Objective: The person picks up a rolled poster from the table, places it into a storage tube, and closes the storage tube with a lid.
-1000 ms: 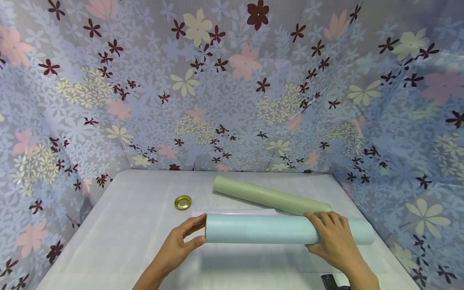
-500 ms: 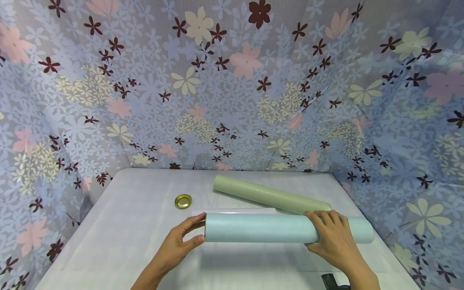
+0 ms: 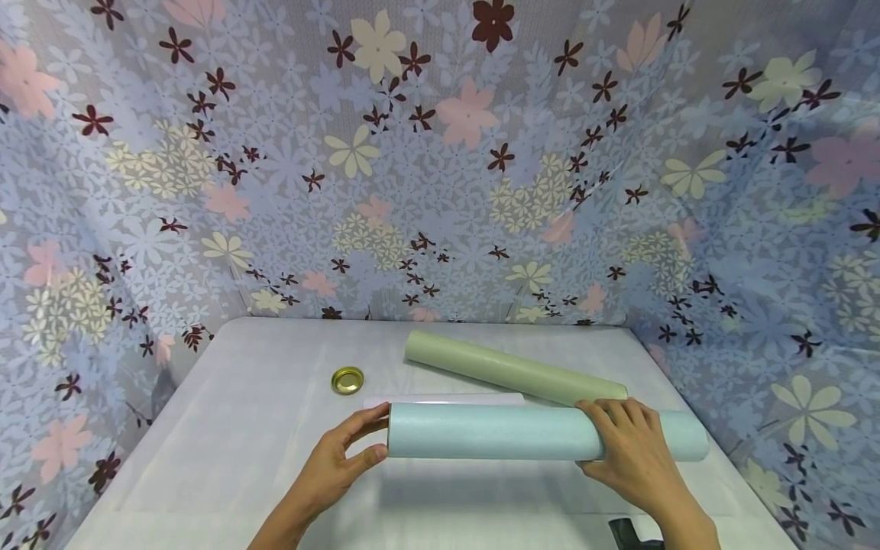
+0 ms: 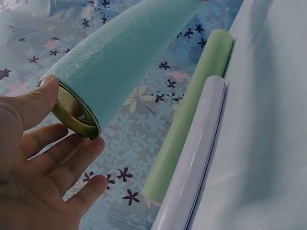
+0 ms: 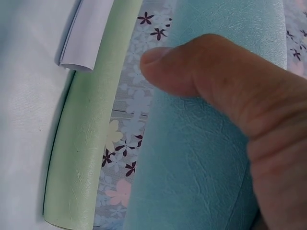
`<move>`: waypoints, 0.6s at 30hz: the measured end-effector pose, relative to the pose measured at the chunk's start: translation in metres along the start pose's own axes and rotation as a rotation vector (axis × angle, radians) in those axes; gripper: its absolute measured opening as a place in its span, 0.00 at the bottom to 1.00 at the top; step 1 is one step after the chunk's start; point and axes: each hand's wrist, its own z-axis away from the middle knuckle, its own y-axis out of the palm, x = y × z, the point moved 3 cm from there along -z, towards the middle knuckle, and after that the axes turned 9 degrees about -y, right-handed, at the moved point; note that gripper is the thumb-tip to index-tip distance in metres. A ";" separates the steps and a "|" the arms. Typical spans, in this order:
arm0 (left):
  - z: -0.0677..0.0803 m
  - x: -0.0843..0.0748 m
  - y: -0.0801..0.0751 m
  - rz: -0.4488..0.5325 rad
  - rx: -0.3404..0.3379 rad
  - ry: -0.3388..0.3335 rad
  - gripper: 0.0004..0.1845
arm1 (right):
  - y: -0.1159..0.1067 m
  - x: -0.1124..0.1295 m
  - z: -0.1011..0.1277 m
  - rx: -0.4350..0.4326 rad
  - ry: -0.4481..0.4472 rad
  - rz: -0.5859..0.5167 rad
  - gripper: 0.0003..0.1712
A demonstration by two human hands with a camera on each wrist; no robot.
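Note:
A light blue cardboard tube point(image 3: 488, 431) with a crinkled surface lies level across the head view, raised over the table with its shadow below. My right hand point(image 3: 632, 451) grips it from above towards its right end; in the right wrist view the thumb point(image 5: 177, 69) presses along its side. A gold metal lid point(image 4: 72, 112) sits in the tube's left end. My left hand point(image 3: 333, 466) pinches this lid at its rim, thumb on one side and fingertips on the opposite side. The inside of the tube is hidden.
A pale green tube point(image 3: 516, 368) lies slanted at the back right of the white table point(image 3: 227, 428). In front of it is a white paper roll point(image 4: 192, 153). A second gold lid point(image 3: 347, 380) rests behind my left hand. A black object point(image 3: 627, 533) shows at the front edge.

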 end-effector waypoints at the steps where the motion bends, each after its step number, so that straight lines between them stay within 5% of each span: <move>1: 0.000 0.000 0.000 0.003 0.001 -0.004 0.28 | 0.000 0.000 0.000 0.003 0.003 -0.001 0.49; 7: -0.001 0.003 0.002 -0.051 -0.038 0.022 0.29 | 0.004 0.001 0.002 0.027 0.023 -0.007 0.49; 18: 0.002 -0.008 0.012 -0.493 -0.235 0.176 0.36 | 0.011 0.002 0.008 0.072 0.044 -0.015 0.48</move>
